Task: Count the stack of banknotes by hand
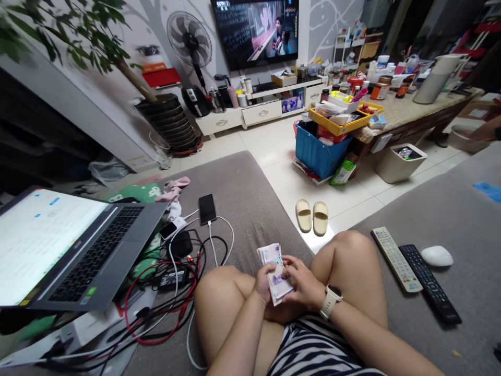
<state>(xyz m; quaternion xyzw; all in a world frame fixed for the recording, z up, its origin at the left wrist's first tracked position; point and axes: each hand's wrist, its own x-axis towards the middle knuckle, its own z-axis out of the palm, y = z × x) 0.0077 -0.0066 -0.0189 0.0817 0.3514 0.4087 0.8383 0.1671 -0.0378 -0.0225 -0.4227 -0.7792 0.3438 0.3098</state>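
Note:
A stack of purple banknotes (276, 269) lies between my two hands, just above my crossed legs. My left hand (265, 283) is closed on the stack's left side, with the thumb lying across the top note. From the right, my right hand (303, 282) grips the same stack, its fingers bent over the notes' edge and upper face. A pale watch (331, 302) is strapped round my right wrist. How many notes there are cannot be made out.
On the grey couch (238, 183), an open laptop (102, 250), tangled cables and a charging phone (207, 208) lie to the left. Two remotes (397, 259) and a white mouse (437, 256) rest at right. Yellow slippers (320, 218) and a blue bin (321, 151) stand on the floor ahead.

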